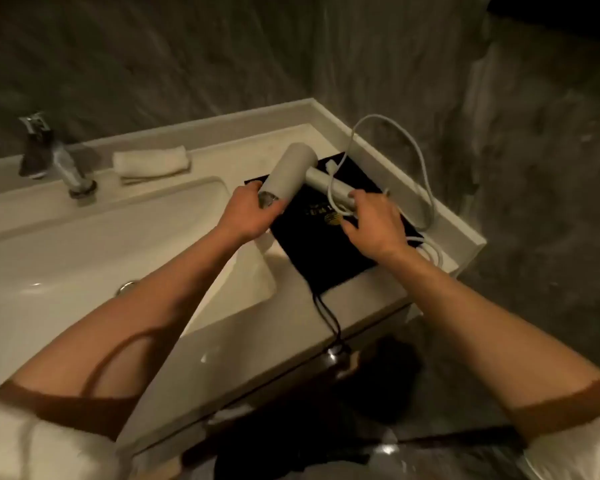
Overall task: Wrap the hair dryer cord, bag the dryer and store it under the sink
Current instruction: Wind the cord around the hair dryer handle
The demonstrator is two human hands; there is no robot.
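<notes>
Hair dryer [293, 173]: held above black bag [329, 233]. Left hand [248, 213] closed on barrel mouth; right hand [373, 223] closed on handle end. Handle ran leftward from right fingers; cord [420, 161] looped beyond them, one turn wound.

The hair dryer [293, 173] is held above the black bag [340, 247] beside the sink [84, 258]. Its barrel is gripped by the left hand [248, 211], its handle by the right hand [374, 221]. The cord [420, 161] is looped once around the handle.

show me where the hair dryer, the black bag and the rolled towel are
hair dryer [293, 168], head view, on its grey barrel.
black bag [321, 254], head view, on its flat cloth.
rolled towel [149, 162], head view, on the roll's middle.
</notes>
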